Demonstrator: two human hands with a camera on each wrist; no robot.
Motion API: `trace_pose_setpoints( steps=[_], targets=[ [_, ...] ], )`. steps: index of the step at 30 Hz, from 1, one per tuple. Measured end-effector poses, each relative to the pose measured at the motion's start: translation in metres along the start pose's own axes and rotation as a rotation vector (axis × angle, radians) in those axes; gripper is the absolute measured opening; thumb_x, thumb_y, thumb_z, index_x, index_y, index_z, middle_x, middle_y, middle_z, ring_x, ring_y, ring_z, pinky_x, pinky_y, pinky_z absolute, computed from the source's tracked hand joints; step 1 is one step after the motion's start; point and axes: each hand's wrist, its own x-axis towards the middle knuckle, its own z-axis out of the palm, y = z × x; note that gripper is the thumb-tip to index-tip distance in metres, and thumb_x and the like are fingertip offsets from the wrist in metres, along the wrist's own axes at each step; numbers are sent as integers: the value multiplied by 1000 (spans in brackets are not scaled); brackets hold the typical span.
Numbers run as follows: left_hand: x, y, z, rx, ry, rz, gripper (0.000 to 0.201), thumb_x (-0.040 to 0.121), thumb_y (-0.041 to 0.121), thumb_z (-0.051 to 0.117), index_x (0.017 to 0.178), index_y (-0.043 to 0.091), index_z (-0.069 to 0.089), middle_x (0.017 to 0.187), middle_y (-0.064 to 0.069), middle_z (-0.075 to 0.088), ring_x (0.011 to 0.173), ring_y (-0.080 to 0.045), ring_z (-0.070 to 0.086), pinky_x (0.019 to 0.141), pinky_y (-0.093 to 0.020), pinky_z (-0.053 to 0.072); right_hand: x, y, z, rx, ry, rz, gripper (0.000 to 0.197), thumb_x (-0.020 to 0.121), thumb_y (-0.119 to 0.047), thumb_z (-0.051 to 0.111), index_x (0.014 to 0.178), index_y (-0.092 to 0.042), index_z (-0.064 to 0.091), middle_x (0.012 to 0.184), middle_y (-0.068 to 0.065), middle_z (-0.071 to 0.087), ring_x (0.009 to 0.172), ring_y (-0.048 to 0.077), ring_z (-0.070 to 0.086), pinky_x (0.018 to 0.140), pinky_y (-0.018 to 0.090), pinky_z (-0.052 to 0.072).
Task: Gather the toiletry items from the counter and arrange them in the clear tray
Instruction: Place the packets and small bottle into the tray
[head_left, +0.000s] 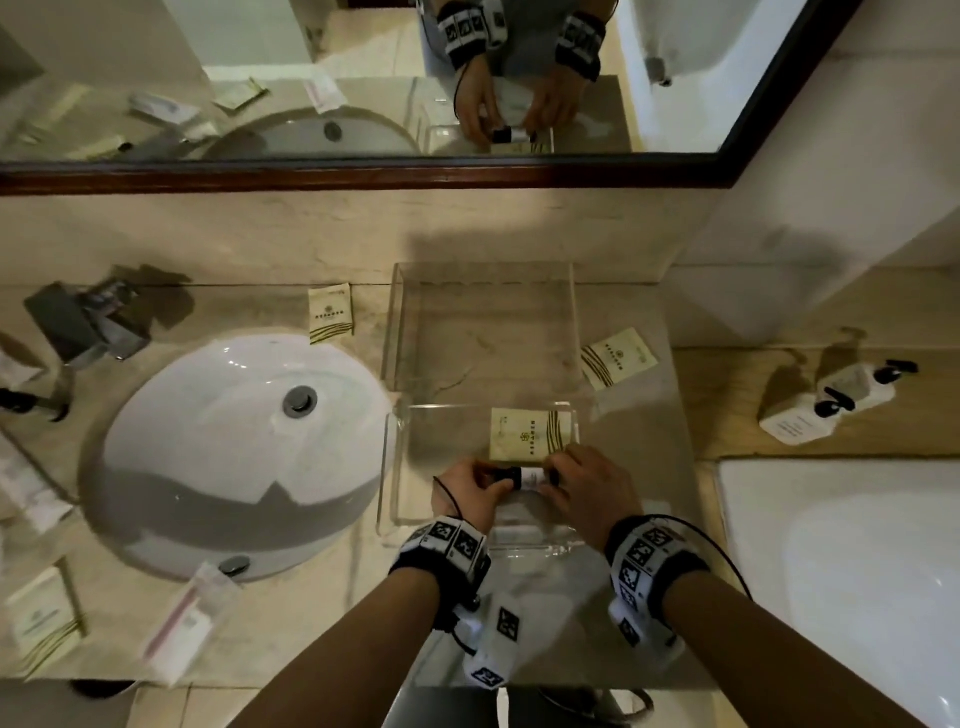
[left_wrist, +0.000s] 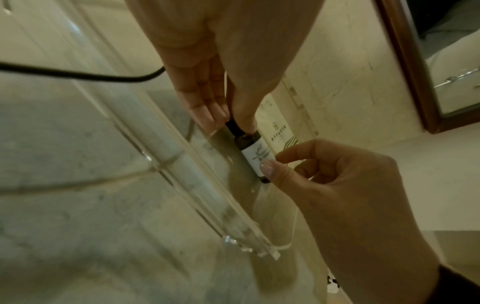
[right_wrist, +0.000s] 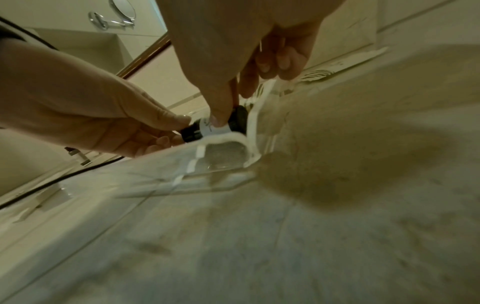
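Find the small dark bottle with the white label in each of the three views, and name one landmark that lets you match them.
Head view: small dark bottle lies lower centre, held between both hands inside the clear tray.
Left wrist view: bottle sits at centre, left hand on its cap end, right hand on its base end.
Right wrist view: bottle sits upper centre.
Shared landmark: the cream sachet lying just beyond the bottle.
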Motion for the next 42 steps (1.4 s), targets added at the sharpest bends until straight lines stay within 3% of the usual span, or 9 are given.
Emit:
trace_pose_setpoints(
  steps=[4,9,14,17,21,27,31,36,42],
  targets=[
    [12,-9,11,-82,18,-32,36,59,44,77,85,22,67,78,-1,73,70,-22,72,65,-45,60,2,4,-3,-8,-21,28,19,89,-38,58,99,-21,58,101,-5,59,90,15,55,71,27,47],
    [9,17,-1,-224,47,-129,37,81,44,70,98,12,66,86,-6,71,69,-27,68,48,-25,52,1,5,0,-4,0,34,22,84,-36,65,98,-20,60,99,-3,61,87,17,57,66,23,44],
    [22,22,-1,-271,46,-140,20,84,38,66,84,18,69,88,-16,73,85,-37,70,76,-47,59,1,4,2,-28,22,21,22,83,-35,65,97,-18,61,100,-1,62,88,19,58,65,24,43],
    [21,25,-11,-316,99,-121,17,90,30,61,84,16,68,91,-15,71,85,-30,66,82,-45,57,1,3,0,-47,22,4,28,84,-37,65,103,-18,62,103,-1,63,91,17,58,67,21,41],
    [14,15,-36,-365,186,-106,20,95,23,53,76,19,57,88,-12,63,83,-25,58,82,-45,53,5,1,-1,-81,43,14,29,81,-41,67,100,-20,63,98,-2,64,86,17,59,65,25,47],
    [0,-8,-63,-404,87,-83,23,96,11,50,74,13,54,76,-6,58,67,-19,50,55,-27,42,13,2,-6,-84,66,26,27,82,-36,62,102,-16,64,94,2,65,84,21,60,63,32,51],
    [-9,-15,-62,-416,52,-61,15,95,9,52,82,6,59,77,-2,63,70,-16,56,58,-26,43,16,3,-10,-74,17,57,28,87,-37,54,107,-18,59,99,2,62,92,21,55,71,31,45],
    [-15,-14,-57,-490,8,-31,17,94,6,51,78,8,54,78,-3,63,72,-19,57,59,-25,44,19,3,-14,-71,-87,89,28,91,-40,44,112,-22,51,106,-1,55,99,18,48,76,30,38],
    [-20,-4,-51,-590,-42,-14,13,98,9,49,89,8,58,94,-9,70,81,-23,66,67,-31,53,13,7,-10,-47,-43,83,39,88,-44,51,119,-21,51,112,-1,59,101,18,53,81,33,47]
  ],
)
